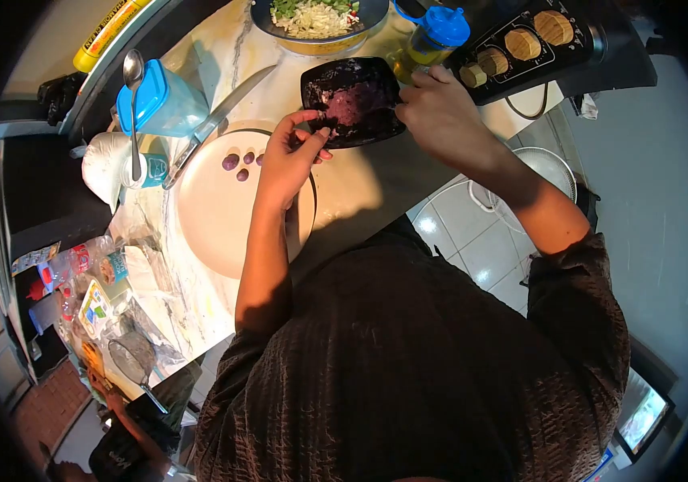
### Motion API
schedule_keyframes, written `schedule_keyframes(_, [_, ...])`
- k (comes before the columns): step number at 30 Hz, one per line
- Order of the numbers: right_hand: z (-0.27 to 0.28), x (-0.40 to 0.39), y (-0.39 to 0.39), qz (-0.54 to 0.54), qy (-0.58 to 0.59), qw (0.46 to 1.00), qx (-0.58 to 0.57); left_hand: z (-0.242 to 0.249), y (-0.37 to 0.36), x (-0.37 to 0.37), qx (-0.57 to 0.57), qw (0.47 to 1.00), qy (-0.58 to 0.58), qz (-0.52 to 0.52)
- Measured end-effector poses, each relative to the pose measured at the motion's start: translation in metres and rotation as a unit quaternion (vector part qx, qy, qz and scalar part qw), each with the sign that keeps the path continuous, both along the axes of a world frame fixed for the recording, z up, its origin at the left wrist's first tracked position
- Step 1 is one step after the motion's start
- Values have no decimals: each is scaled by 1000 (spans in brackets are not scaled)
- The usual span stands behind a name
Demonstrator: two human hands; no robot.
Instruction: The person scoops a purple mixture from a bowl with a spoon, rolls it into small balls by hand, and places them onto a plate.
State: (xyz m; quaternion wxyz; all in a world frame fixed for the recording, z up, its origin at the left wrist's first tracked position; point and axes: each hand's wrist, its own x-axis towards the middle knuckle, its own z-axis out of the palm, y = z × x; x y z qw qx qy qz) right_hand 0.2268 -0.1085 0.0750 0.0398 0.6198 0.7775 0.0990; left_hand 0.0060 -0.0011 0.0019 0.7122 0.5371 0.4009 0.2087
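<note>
Marble-patterned, pale and veined, the surface [199, 297] runs diagonally through the view and is crowded at its far and left ends. On it lies a round cream plate [215, 217] carrying a few small purple balls [241, 163] near its upper edge. Just beyond the plate's rim a black tray [352, 100] of purple mince is held tilted above the surface: the right hand [439, 112] is clamped on the tray's right edge, while the left hand [292, 157] has its fingertips pinched together on a bit of the mince at the tray's lower left corner. A long knife [217, 120] lies beside the plate, its blade pointing toward a dark bowl [320, 20] of chopped vegetables. Left of the knife stand a blue-lidded container [159, 100] and a spoon [133, 104] resting over a white bundle. A blue-capped bottle [436, 36] sits by a black stove panel with wooden-coloured knobs [521, 44]. Packets and a small strainer [131, 357] clutter the near left end (their labels are too blurred to read). White floor tiles [481, 249] show to the right, below the surface's edge.
</note>
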Motion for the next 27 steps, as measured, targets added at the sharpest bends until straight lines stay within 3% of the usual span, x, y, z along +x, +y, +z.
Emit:
schedule_keyframes(7, [-4,8,6,-18,-1,997,-70,-7,1,-2,-15,999,-39,-5])
schedule_keyframes(15, [-20,-5,2,-86,202,973,-64,1,2,-3,-16,1000,-23,-10])
schedule_keyframes(21, [-13,-15,-14,-114,98,988,25,-1,4,-4,-38,999,-33,-12])
schedule_keyframes(27, [-13,-24,-20,-131,87,984,79,-1,4,-6,-48,998,-31,-13])
